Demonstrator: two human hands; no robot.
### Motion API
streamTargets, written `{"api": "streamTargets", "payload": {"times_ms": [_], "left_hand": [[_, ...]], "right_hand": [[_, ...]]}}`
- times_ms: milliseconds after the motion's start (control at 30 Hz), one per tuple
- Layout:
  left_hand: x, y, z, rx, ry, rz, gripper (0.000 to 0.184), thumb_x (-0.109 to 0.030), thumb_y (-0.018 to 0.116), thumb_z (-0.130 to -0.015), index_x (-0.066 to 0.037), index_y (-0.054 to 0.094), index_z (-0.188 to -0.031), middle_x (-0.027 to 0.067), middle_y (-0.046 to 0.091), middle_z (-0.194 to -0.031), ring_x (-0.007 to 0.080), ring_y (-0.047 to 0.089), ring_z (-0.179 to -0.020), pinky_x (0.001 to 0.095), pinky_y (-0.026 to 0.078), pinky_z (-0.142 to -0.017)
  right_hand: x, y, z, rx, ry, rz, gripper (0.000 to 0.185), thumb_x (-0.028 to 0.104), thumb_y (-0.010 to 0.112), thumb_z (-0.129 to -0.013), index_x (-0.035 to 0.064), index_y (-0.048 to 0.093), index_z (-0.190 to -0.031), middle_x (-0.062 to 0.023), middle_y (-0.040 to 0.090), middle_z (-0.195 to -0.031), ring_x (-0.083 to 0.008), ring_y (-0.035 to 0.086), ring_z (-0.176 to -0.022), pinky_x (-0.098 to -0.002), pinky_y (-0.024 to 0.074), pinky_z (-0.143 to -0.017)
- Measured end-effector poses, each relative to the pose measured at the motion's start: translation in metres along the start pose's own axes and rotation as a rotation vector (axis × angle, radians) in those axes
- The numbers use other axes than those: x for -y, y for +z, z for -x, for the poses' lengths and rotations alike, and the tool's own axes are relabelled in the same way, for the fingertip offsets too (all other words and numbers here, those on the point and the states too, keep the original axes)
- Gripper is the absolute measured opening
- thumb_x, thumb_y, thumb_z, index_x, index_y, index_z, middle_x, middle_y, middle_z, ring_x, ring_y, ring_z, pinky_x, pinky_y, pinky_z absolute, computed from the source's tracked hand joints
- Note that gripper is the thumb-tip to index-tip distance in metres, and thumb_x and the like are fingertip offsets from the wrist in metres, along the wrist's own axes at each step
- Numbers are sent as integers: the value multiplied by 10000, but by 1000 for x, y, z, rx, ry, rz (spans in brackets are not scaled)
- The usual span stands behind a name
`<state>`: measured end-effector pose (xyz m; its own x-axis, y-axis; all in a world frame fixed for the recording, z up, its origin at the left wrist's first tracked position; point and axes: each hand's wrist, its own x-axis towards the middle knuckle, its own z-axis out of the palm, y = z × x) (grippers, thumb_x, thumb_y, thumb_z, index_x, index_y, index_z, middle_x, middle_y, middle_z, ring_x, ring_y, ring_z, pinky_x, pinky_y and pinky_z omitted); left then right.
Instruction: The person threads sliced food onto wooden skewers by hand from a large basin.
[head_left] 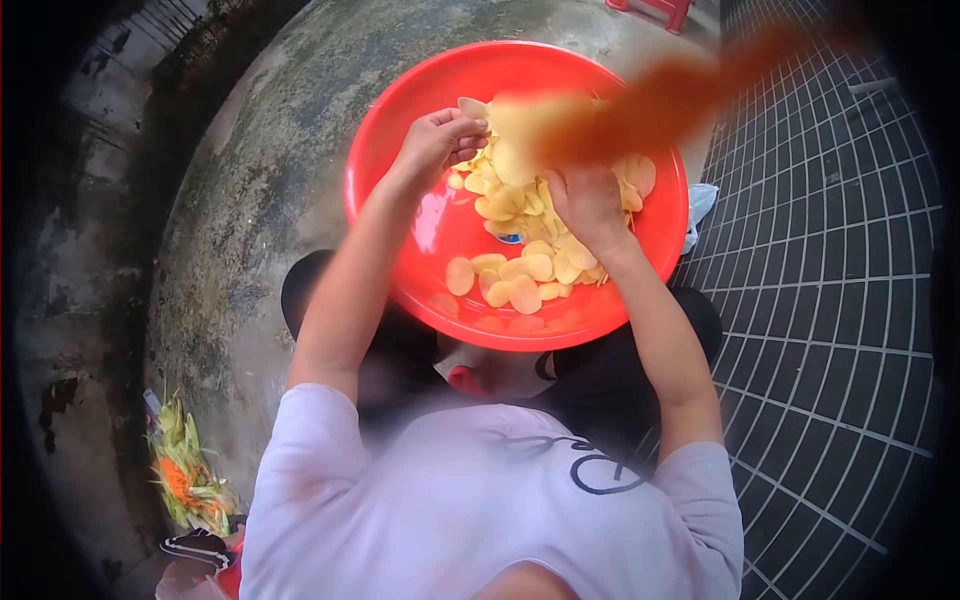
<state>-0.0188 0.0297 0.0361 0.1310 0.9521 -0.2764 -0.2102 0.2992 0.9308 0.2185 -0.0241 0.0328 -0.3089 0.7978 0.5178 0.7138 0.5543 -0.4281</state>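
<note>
The left hand [440, 140] is nearly shut, fingers curled in, with thumb and forefinger together on the edge of a pale slice [472, 105] that pokes up just above the knuckles. The right hand [592, 208] lies back upward against the heap, thumb pointing up; its fingertips are lost behind a blurred orange-brown shape [650, 112], so I cannot tell how far open it is or whether it grips anything. What that shape is, I cannot tell either.

The slices [520, 205] lie in the red basin [430, 245], heaped between the two hands and partly under the right one. More of them spread below the hands, near the basin's lower rim, overlapping and apart from both grips. A blue-and-white mark [509, 239] shows on the basin's floor beside the heap. The basin sits just in front of the person, above the dark-clothed legs [390, 375]
</note>
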Motion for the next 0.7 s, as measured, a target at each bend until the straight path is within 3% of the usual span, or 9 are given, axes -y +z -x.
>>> {"api": "streamTargets", "payload": {"times_ms": [400, 600, 700], "left_hand": [[11, 9, 3, 81, -2, -94, 90, -113, 714, -867, -58, 661, -914, 16, 685, -853, 76, 650, -746, 207, 516, -670], [16, 16, 1, 31, 26, -142, 210, -176, 718, -871, -59, 659, -1035, 22, 689, -937, 82, 647, -809, 230, 516, -714], [15, 14, -1, -64, 43, -154, 259, -223, 716, -894, -78, 648, -1098, -2, 680, -984, 65, 635, -832, 222, 509, -729]], "right_hand": [[8, -1, -2, -91, -40, 132, 85, 119, 663, -879, 63, 680, -940, -114, 669, -884, -319, 674, -742, -394, 547, -652], [-1, 8, -1, -97, 95, -116, 117, 140, 693, -862, 37, 708, -916, -125, 699, -846, -288, 680, -724, -377, 534, -651], [-19, 20, 1, -43, 297, -336, 158, 150, 710, -845, 13, 717, -923, -130, 715, -821, -238, 688, -694, -341, 533, -656]]}}
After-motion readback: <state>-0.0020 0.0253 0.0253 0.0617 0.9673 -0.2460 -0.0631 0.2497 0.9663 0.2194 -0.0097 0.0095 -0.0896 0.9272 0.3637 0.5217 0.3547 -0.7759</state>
